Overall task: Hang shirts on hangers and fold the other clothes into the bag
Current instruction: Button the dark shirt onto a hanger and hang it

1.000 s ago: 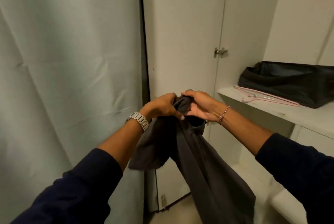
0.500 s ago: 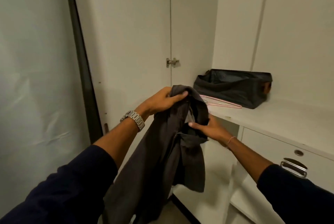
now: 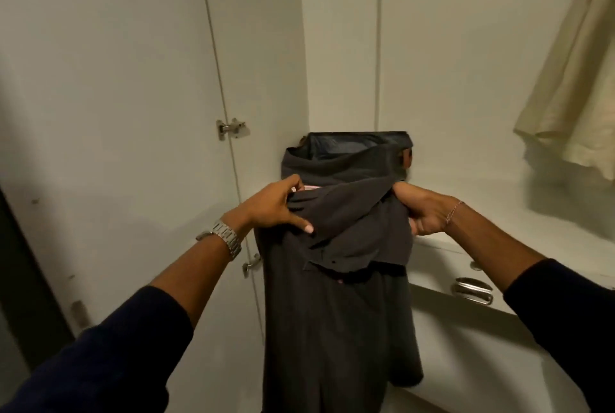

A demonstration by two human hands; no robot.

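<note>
A dark grey garment (image 3: 336,306) hangs in front of me, held up at its top by both hands. My left hand (image 3: 276,206) grips the top left edge, thumb and fingers curled over the cloth. My right hand (image 3: 421,209) grips the top right edge. Behind the garment, a dark fabric bag (image 3: 352,156) stands open on the white shelf (image 3: 499,209). A thin strip of a pink hanger (image 3: 309,187) shows just above the garment's top edge; the rest of it is hidden.
White wardrobe doors (image 3: 133,113) with a metal hinge (image 3: 231,128) fill the left. A cream garment (image 3: 572,86) hangs at the upper right. Under the shelf is a drawer with a metal handle (image 3: 472,291).
My view has swung right toward the shelf and bag. Both hands have moved apart and now spread the garment's top between them, in front of the bag.
</note>
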